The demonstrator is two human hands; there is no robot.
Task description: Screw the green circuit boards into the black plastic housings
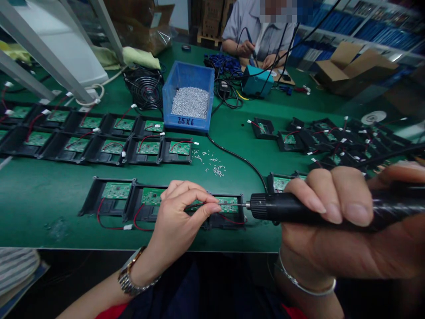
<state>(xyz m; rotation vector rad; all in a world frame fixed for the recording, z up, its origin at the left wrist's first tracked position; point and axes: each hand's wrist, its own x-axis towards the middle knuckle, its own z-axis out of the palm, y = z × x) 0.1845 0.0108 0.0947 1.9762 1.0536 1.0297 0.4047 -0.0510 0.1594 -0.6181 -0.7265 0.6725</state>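
Note:
My right hand (335, 217) is wrapped round a black electric screwdriver (275, 207), held level with its thin bit (237, 204) pointing left. The bit's tip meets the pinched thumb and forefinger of my left hand (182, 212); whatever lies between those fingertips is too small to make out. Below the hands is a row of black plastic housings with green circuit boards. One housing (241, 221) lies under the bit, and another (129, 215) is partly covered by my left hand. At the left end sits a housing (89, 201) with a red and black wire.
A blue bin (188, 119) marked "25X6" holds many small screws. Loose screws (217, 170) are scattered before it. Rows of housings (78, 144) stand left, with more piled right (332, 133). A fan (146, 88) and black cable (239, 155) lie nearby. Across the table a person (245, 26) works.

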